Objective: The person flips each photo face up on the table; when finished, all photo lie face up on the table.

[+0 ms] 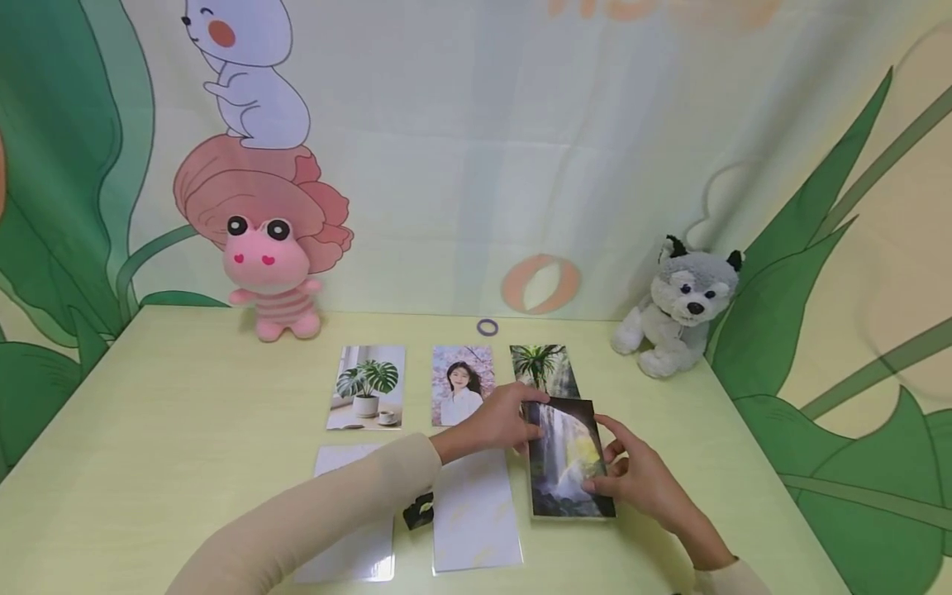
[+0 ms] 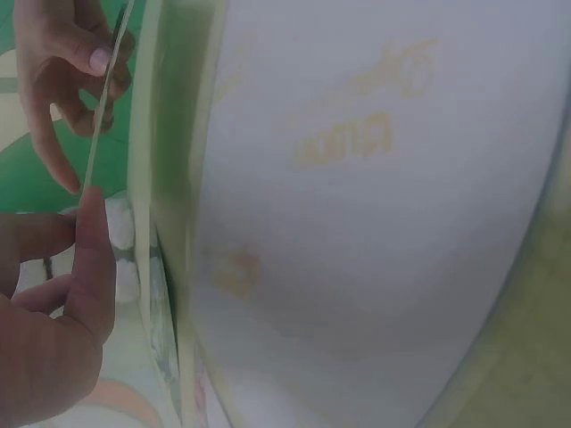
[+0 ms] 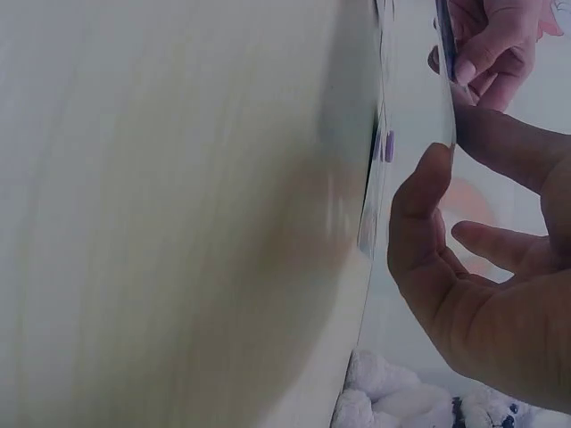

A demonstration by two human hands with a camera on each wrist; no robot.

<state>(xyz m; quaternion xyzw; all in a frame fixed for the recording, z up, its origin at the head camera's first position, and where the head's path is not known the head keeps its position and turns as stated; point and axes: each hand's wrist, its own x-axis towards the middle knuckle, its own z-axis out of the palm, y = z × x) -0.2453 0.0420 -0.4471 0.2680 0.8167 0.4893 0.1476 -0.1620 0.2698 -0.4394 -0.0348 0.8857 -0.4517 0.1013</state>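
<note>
A waterfall photo print (image 1: 567,463) hangs tilted over the right side of the table, held by both hands. The left hand (image 1: 500,417) pinches its upper left edge between thumb and fingers. At its right edge, the right hand (image 1: 645,479) grips with the thumb on the picture side. Seen edge-on in the left wrist view, the print is a thin line between the left hand (image 2: 53,330) and the right hand (image 2: 67,76). Behind it lies a photo of a green plant (image 1: 546,368), partly covered. A portrait photo (image 1: 461,388) is partly hidden by the left hand.
A potted-plant photo (image 1: 366,388) lies at left. Two white cards, one nearer the middle (image 1: 478,516), lie in front, with a small black object (image 1: 419,512) between them. A purple ring (image 1: 487,327), pink plush toy (image 1: 275,273) and grey plush dog (image 1: 687,310) are at the back.
</note>
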